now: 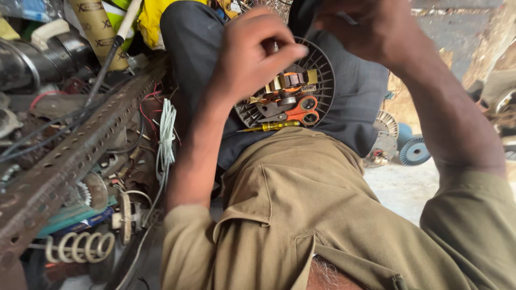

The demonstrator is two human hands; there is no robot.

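Grey ribbed plastic disc [322,80] with an orange and brass motor part [290,99] rests on the lap, propped against dark trousers, so both hands work from above. Left hand [252,59] pinched shut on a small metal piece [275,47], just above the motor part. Right hand [376,29] curled at the disc's upper edge; cannot tell what it holds. Yellow screwdriver [271,127] lies just below. Perforated rusty bar [80,156], white wires [166,134] crowd the left side.

Perforated rusty angle bar [75,156], white wires [166,134]
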